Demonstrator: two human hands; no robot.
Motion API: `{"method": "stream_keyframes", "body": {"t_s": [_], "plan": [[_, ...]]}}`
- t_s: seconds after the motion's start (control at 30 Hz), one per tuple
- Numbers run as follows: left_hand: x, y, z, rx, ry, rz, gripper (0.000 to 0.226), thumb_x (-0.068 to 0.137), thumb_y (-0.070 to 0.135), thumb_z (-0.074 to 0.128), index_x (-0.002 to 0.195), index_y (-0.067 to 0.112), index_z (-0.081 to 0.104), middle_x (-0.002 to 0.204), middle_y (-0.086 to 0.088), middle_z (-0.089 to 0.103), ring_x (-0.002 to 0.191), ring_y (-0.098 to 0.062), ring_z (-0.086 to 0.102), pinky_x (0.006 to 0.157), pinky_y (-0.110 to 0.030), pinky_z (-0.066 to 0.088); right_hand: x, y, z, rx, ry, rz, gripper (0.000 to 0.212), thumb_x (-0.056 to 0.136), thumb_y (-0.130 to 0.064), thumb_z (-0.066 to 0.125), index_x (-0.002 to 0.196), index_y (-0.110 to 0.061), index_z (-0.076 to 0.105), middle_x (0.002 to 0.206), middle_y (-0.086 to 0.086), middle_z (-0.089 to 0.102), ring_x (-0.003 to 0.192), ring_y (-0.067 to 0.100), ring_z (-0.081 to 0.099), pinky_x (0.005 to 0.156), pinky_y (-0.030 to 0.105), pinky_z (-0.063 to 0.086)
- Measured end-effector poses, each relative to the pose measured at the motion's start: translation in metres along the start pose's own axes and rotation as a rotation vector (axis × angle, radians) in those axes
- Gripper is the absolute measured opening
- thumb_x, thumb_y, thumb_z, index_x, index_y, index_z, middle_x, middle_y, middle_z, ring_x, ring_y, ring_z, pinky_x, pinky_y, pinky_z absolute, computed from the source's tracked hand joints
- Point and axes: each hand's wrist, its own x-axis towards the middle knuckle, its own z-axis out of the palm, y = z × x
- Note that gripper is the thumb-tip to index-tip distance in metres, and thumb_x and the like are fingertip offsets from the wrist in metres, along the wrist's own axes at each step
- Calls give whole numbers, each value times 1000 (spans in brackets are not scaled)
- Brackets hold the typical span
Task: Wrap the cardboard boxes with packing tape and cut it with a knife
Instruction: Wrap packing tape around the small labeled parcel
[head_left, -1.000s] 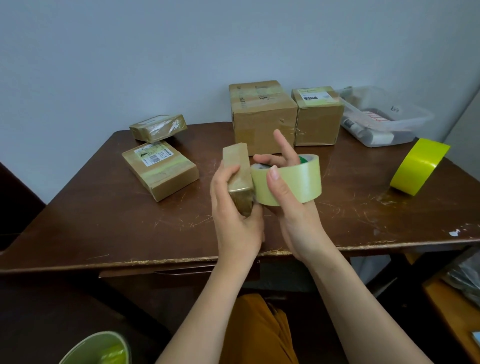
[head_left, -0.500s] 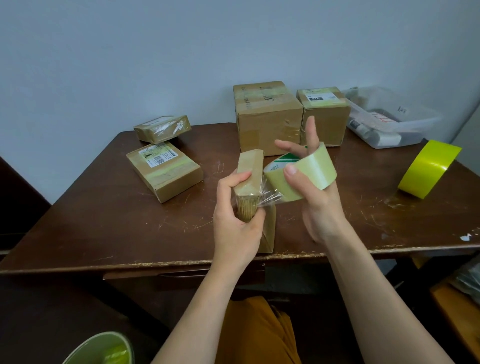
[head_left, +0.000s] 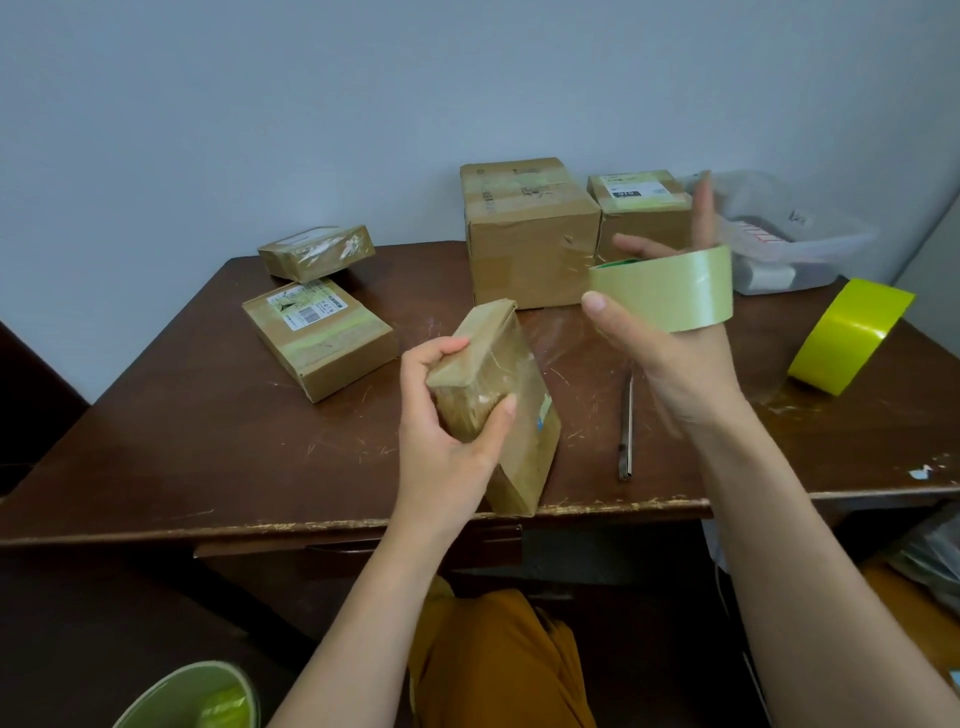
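My left hand (head_left: 451, 431) grips a small flat cardboard box (head_left: 498, 395) by its near end, tilted above the front of the table. My right hand (head_left: 670, 353) holds a roll of pale clear packing tape (head_left: 662, 293), fingers through its core and thumb pressing its outer face, up and right of the box. A clear strip of tape stretches from the roll down to the box. A slim metal knife (head_left: 627, 431) lies on the table between my hands.
On the brown table (head_left: 208, 431) lie two flat boxes (head_left: 319, 338) at left and two taller boxes (head_left: 530, 234) at the back. A bright yellow tape roll (head_left: 847, 335) stands at right, a clear plastic bin (head_left: 795, 239) behind it. A green bowl (head_left: 192, 696) sits low left.
My right hand has pulled the tape roll up and to the right, away from the box, drawing out a strip. My left hand has tilted the box, uncovering the knife on the table.
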Motion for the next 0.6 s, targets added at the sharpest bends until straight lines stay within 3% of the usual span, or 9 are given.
{"method": "stream_keyframes", "body": {"t_s": [0.17,0.3,0.4,0.53,0.6], "plan": [[1,2,0,-32,11,-49,54,79,21,78,119,45,51,122,13,57,115,-13,59,89,-37,57,-4,1,-1,70,72,-3,110,77,-18,82,159,-29,8,129,3,59,103,15,65,88,34,55],[3,4,1,-42,-17,-63,56,83,10,74,120,46,53,121,16,59,115,-8,59,90,-31,56,-4,-5,-3,17,69,-65,121,73,-24,85,158,-25,-1,137,6,55,107,17,62,91,37,55],[3,7,1,-33,-53,-61,60,85,2,72,120,48,53,121,18,59,116,-6,58,88,-23,54,-4,-5,-4,-2,85,-75,124,73,-24,87,158,-25,-3,139,4,53,109,18,62,94,46,55],[4,10,0,-26,-83,-69,63,86,-1,69,119,49,54,122,15,60,117,-8,58,94,-33,54,-5,-3,-3,49,86,-57,122,72,-18,87,155,-38,-1,141,5,51,114,35,60,90,63,52],[5,11,-1,-19,-94,-72,63,87,-2,67,119,50,53,121,16,60,118,-8,58,97,-37,53,-5,-2,-1,82,84,-24,122,72,-18,87,154,-42,0,140,5,50,112,37,61,87,62,54]]}}
